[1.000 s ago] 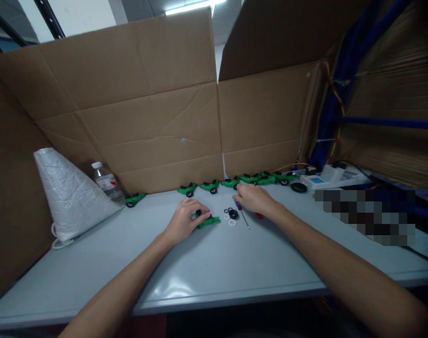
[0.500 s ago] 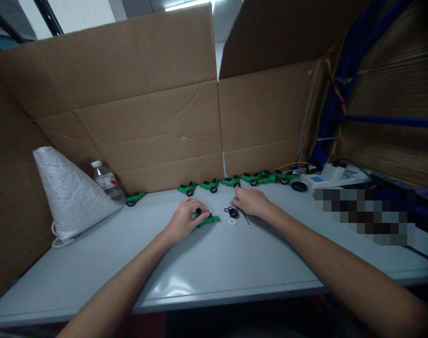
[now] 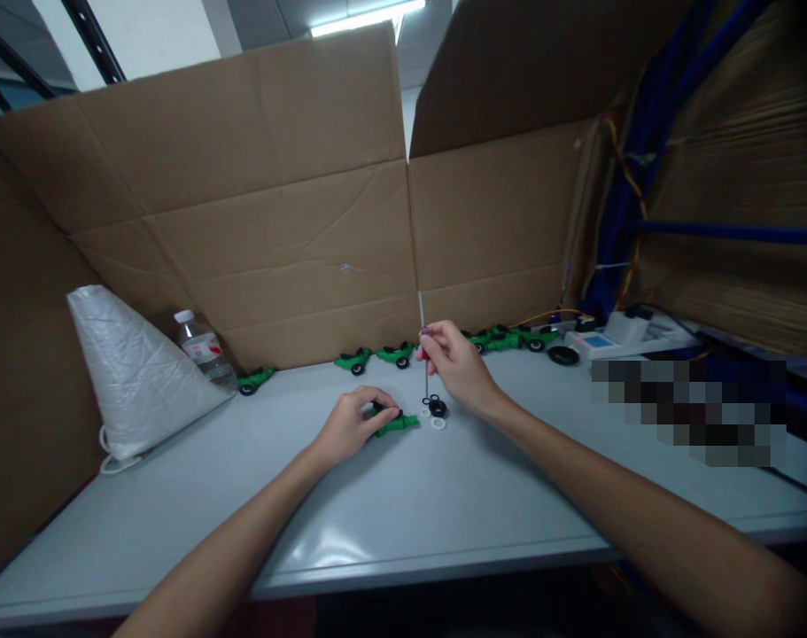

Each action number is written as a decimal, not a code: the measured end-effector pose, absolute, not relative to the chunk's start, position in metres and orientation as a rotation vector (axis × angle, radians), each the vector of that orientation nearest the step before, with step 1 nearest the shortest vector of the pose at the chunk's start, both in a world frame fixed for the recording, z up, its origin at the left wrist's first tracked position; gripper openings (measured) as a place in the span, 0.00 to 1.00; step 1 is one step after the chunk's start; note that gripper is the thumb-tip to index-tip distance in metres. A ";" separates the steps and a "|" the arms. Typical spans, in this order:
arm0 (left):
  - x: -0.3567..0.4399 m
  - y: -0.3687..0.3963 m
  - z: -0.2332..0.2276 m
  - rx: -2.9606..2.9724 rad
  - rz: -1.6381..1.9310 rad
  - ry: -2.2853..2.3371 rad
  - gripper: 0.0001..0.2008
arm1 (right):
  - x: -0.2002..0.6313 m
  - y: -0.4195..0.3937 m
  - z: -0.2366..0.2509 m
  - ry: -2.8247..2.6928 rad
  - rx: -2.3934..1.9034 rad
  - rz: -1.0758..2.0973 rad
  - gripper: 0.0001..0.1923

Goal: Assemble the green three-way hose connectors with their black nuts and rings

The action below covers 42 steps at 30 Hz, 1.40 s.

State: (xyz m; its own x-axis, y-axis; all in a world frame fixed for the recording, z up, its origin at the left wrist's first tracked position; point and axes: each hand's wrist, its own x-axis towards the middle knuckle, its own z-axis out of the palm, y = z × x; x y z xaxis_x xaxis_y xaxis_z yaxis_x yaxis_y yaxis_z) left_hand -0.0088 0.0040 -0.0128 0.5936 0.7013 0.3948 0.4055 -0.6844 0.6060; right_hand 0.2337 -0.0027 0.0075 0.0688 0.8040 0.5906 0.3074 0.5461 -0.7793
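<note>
— Holding the small green plastic toy car body down on the pale grey tabletop with my left hand, fingers curled over its black wheel end. My right hand is pinched on the thin screwdriver with the red handle, its metal shaft hanging almost straight down, tip just above the loose parts.

— What loose parts?

— A few little black and white rings, lying just right of the car body. They're small and light. If the tip comes down among them, I think it would flick one away across the tabletop, maybe off the near edge.

— And the car itself?

— Only the wheel end is under my fingers; the green nose sticks out free to the right. Pressing the driver onto it off-centre could make it pivot or skid, I reckon, and the tip could slip toward my left fingers.

— Anything behind you should mind?

— A row of finished green toy cars stands along the far brown cardboard wall, just behind my right hand. A careless backswing could knock them over. The clear plastic water bottle and white woven sack are well apart on the far left.
</note>
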 end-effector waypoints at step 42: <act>-0.002 -0.003 -0.015 2.301 0.821 0.729 0.12 | 0.200 -0.025 0.007 -1.259 -0.503 1.304 0.21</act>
